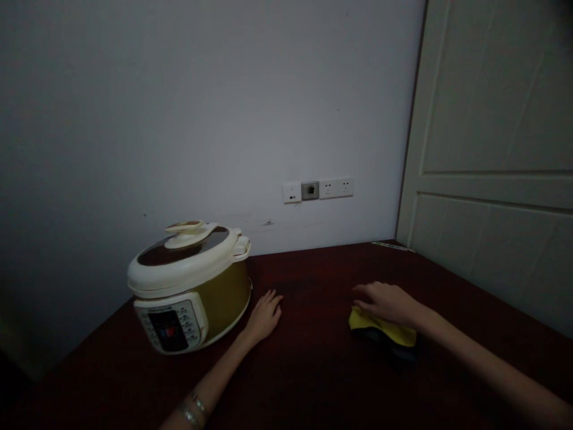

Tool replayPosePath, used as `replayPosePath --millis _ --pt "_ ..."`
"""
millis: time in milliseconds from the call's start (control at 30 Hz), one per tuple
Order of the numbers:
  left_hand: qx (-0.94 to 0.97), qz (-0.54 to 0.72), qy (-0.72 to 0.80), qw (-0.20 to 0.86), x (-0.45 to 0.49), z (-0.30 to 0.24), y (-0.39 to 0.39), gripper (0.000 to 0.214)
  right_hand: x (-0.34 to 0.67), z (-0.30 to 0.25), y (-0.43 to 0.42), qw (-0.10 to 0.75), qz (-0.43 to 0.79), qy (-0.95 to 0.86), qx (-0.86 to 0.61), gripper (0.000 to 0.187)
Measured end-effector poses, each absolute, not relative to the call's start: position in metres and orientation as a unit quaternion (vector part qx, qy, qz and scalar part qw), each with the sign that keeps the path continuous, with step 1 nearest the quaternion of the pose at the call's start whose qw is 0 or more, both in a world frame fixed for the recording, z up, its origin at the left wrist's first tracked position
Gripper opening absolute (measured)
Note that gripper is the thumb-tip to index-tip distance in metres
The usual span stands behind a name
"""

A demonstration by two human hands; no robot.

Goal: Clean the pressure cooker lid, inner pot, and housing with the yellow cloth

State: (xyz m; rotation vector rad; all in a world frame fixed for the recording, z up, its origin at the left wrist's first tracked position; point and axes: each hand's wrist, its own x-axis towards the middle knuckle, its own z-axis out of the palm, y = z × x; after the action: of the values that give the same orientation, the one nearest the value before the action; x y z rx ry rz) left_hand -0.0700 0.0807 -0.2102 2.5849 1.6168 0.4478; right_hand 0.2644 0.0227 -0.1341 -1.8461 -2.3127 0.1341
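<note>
My left hand (265, 315) lies flat on the dark red table (313, 370), fingers stretched out, just right of a yellow and cream electric pressure cooker (190, 286) with its lid on. It holds nothing. My right hand (388, 303) rests palm down on a yellow cloth (380, 327) that lies on the table, with a dark part under the cloth's near edge. The fingers are loosely curved over the cloth's far end.
A white wall stands behind the table with a row of sockets (319, 190). A cream panelled door (492, 161) runs along the table's right side. The cooker's control panel (172, 325) faces the near left.
</note>
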Motion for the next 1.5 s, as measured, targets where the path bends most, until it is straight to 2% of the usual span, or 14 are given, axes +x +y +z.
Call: replayPosePath --millis 133,333,500,633,700,800,933,1067,1167,1267,1333,1400,1467,1500 --pt "0.842 0.125 0.525 0.014 -0.069 -0.207 0.081 0.044 0.300 -0.152 0.006 0.082 0.120 -0.759 -0.634 0.059" --pt "0.857 0.144 0.495 0.015 -0.055 -0.192 0.075 0.045 0.298 -0.178 -0.006 0.115 0.124 -0.762 -0.625 0.049" --pt "0.820 0.248 0.456 0.242 -0.028 -0.185 0.059 0.037 0.276 -0.175 0.002 0.177 0.212 -0.749 -0.602 0.033" --pt "0.717 0.282 0.395 0.500 -0.010 -0.188 0.043 0.068 0.242 -0.158 0.003 0.236 0.343 -0.751 -0.512 0.035" --pt "0.670 0.283 0.353 0.589 -0.008 -0.186 0.036 0.080 0.224 -0.149 0.000 0.258 0.410 -0.745 -0.458 0.038" --pt "0.645 0.284 0.324 0.632 -0.016 -0.178 0.025 0.076 0.204 -0.141 -0.001 0.276 0.465 -0.735 -0.408 0.040" --pt "0.644 0.246 0.325 0.647 -0.040 -0.169 0.017 0.070 0.191 -0.149 0.005 0.250 0.457 -0.752 -0.403 0.040" --pt "0.669 0.207 0.403 0.589 -0.060 -0.169 0.013 0.077 0.180 -0.158 0.004 0.235 0.348 -0.799 -0.432 0.035" --pt "0.733 0.205 0.509 0.403 -0.070 -0.164 0.008 0.067 0.173 -0.156 -0.005 0.251 0.262 -0.845 -0.393 0.039" --pt "0.831 0.179 0.484 0.206 -0.079 -0.150 -0.001 0.056 0.168 -0.155 -0.015 0.222 0.224 -0.879 -0.358 0.046" --pt "0.895 0.125 0.395 0.165 -0.084 -0.142 -0.009 0.053 0.165 -0.160 -0.019 0.202 0.192 -0.892 -0.355 0.041" --pt "0.929 0.070 0.327 0.156 -0.086 -0.137 -0.014 0.063 0.162 -0.165 -0.019 0.204 0.181 -0.892 -0.359 0.029" --pt "0.935 0.061 0.318 0.141 -0.086 -0.135 -0.016 0.072 0.160 -0.168 -0.017 0.237 0.222 -0.869 -0.375 0.023" --pt "0.932 0.076 0.329 0.135 -0.085 -0.135 -0.016 0.066 0.160 -0.168 -0.014 0.263 0.255 -0.848 -0.384 0.023"
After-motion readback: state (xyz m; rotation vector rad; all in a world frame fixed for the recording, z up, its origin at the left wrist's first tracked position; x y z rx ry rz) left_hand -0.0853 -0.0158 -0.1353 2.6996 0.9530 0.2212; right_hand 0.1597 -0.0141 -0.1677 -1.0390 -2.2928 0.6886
